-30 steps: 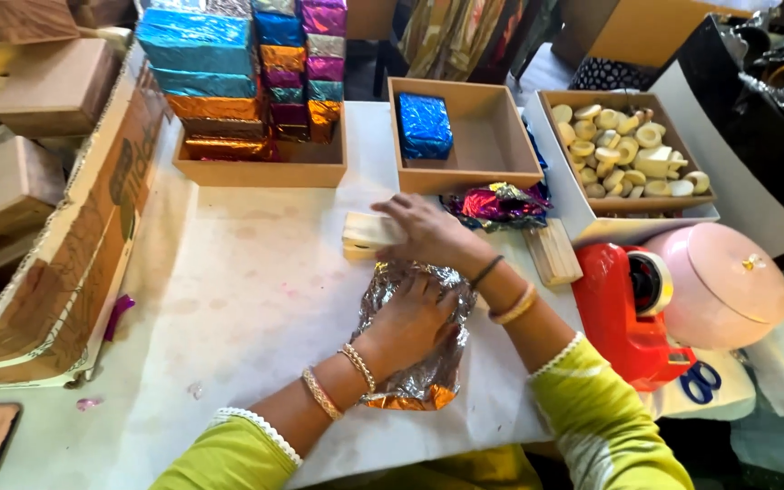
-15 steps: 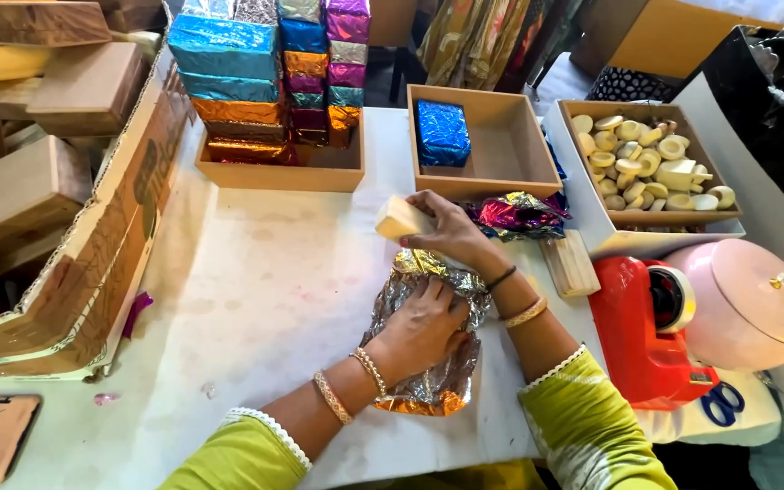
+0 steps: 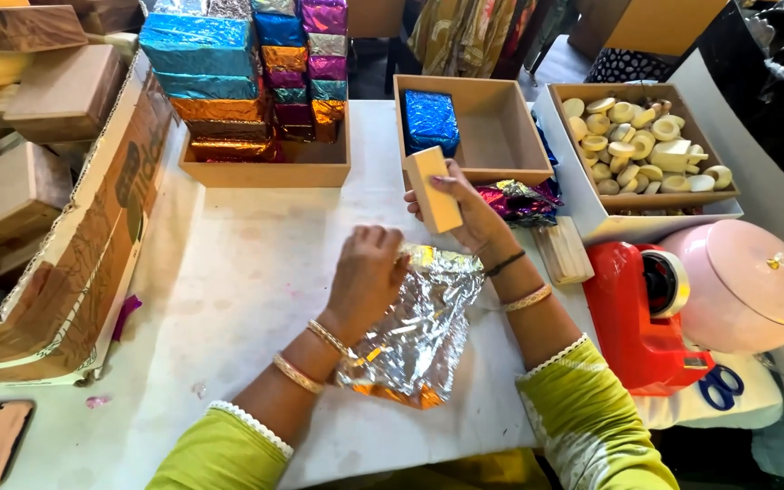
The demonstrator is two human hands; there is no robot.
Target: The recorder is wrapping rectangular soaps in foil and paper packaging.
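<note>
A white surface [image 3: 229, 272] fills the middle under bright, even light. At nine o'clock stands a cardboard carton [image 3: 93, 245] with wooden blocks [image 3: 11, 191] behind it. At twelve o'clock hangs patterned cloth [image 3: 465, 36]; at one o'clock, a tan panel [image 3: 664, 23].

My right hand [image 3: 469, 210] has the pale wooden block [image 3: 434, 189] pinched up off the table, tilted, just in front of the shallow box [image 3: 501, 168] with the blue foil packet [image 3: 431, 121]. My left hand [image 3: 365, 277] presses the crinkled silver foil sheet [image 3: 415, 336] flat on the white table [image 3: 229, 272]. Red tape dispenser [image 3: 641, 313] sits off to my right, near the tray of pale rings [image 3: 651, 145].
</note>
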